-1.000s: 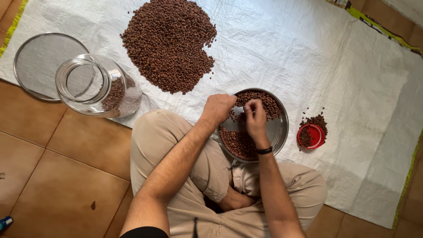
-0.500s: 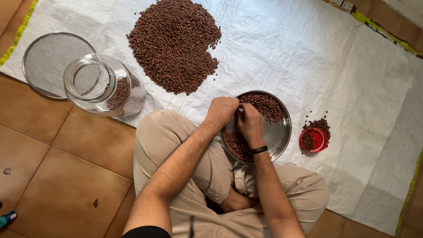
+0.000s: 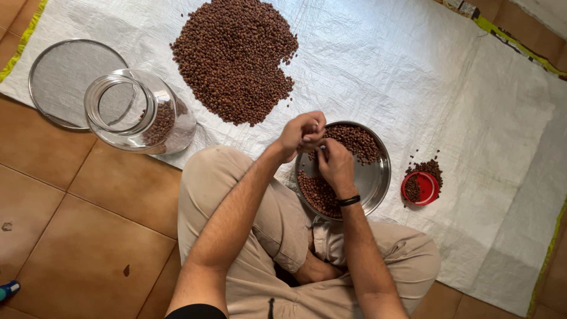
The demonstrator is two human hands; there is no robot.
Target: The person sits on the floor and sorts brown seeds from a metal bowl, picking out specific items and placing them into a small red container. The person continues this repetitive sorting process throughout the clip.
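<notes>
A round steel plate [image 3: 373,177] rests against my crossed legs, with brown beans [image 3: 356,140] heaped at its far side and at its near left. My left hand [image 3: 300,134] hovers over the plate's far-left rim with its fingers curled shut; what is inside them is hidden. My right hand [image 3: 335,164], with a black band on the wrist, lies over the plate. Its fingertips are pinched together on beans, right under the left hand's fingers.
A big pile of brown beans [image 3: 233,56] lies on the white woven sheet [image 3: 425,77]. A glass jar [image 3: 136,112] with some beans lies on its side at the left, over a round mesh sieve [image 3: 56,71]. A small red lid [image 3: 420,188] with beans sits right of the plate.
My left hand has lifted off the plate's rim and turned, with its fingers now curled. My right hand drew back from the far beans toward the left hand.
</notes>
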